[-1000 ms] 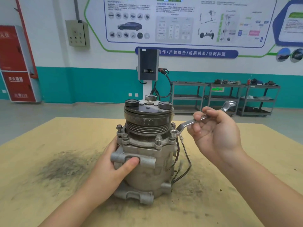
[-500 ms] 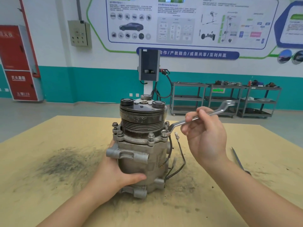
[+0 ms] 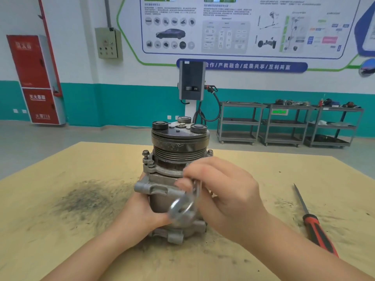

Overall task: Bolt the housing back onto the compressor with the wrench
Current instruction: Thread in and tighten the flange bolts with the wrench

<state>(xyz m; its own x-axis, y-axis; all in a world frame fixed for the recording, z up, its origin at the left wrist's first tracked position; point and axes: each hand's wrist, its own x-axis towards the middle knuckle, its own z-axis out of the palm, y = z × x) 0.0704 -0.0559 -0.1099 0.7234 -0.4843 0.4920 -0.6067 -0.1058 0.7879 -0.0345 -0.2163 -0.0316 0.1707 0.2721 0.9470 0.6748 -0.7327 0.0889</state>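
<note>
Compressor (image 3: 178,159) standing upright on the tan table (image 3: 60,250), pulley end uppermost, just in front of the person. The lower body is clasped by the left hand (image 3: 142,211), whose fingers are wrapped round the casing; the grip is judged to serve as a brace, so that the unit is kept from turning or tipping when torque is applied above.

The housing (image 3: 160,171) is seen as the flanged ring below the grooved pulley, seated on the body. Bolts (image 3: 145,154) stand proud of the flange at its left and far right edges, and this suggests that they are started but not fully driven home.

The wrench (image 3: 185,203) is held in the right hand (image 3: 223,193), pinched between thumb and curled fingers near mid-shank. It is blurred by motion; its ring end hangs low, in front of the casing and just beside the left hand, and is not engaged on any bolt. The tool is judged to be under repositioning between bolts, a light fingertip hold being suited to swinging it round rather than to pulling hard.

A red-and-black-handled tool (image 3: 316,230), probably a file or screwdriver, lies on the table well apart to the right, within reach. Dark filings (image 3: 85,199) are scattered on the table to the left of the compressor.
</note>
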